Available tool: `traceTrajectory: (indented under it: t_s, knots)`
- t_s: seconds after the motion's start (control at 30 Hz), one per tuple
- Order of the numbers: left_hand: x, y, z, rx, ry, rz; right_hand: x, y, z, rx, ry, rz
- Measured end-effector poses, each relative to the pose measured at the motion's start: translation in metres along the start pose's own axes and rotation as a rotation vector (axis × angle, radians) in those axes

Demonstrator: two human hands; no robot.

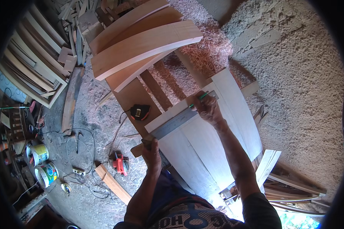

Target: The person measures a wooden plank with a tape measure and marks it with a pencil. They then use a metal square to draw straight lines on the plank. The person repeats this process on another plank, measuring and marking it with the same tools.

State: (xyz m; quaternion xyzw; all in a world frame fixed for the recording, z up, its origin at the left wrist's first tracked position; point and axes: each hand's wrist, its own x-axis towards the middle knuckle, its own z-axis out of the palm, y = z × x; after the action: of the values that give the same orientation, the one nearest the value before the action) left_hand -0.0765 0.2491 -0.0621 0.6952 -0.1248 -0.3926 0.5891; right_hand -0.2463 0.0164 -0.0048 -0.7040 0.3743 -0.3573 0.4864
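Note:
A pale wooden panel [195,149] made of joined boards lies before me, with one curved long edge. Across its far end rests the grey metal blade of a square [172,126]. My left hand [153,157] is closed round the square's stock at the panel's left edge. In my right hand [208,108] is a green pencil [201,96], pinched close to the blade's right end. The pencil's tip is too small to make out. Just beyond the panel, a black and orange tape measure [140,112] sits on a bench plank.
Curved thick boards [149,45] are stacked at the far end of the bench. A red power tool [120,165], a loose plank [114,184] and cables lie on the floor at left, near paint buckets [46,174]. Sawdust [294,95] covers the ground at right.

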Motion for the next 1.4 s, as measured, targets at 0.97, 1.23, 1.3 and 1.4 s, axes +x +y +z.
traceTrajectory:
  t_s: [0.97, 1.23, 1.3, 1.4]
  knots:
    - [0.004, -0.008, 0.000, 0.100, -0.067, 0.002, -0.047, 0.000, -0.013, -0.235, 0.270, 0.013]
    - [-0.002, -0.006, -0.018, -0.042, -0.081, 0.052, -0.218, -0.111, 0.071, -0.264, 0.024, 0.089]
    - [-0.026, 0.018, -0.032, 0.190, -0.089, 0.121, -0.249, -0.131, 0.070, -0.293, 0.087, 0.043]
    - [-0.075, 0.056, -0.057, 0.359, -0.220, 0.176, -0.285, -0.158, 0.059, -0.563, 0.138, 0.041]
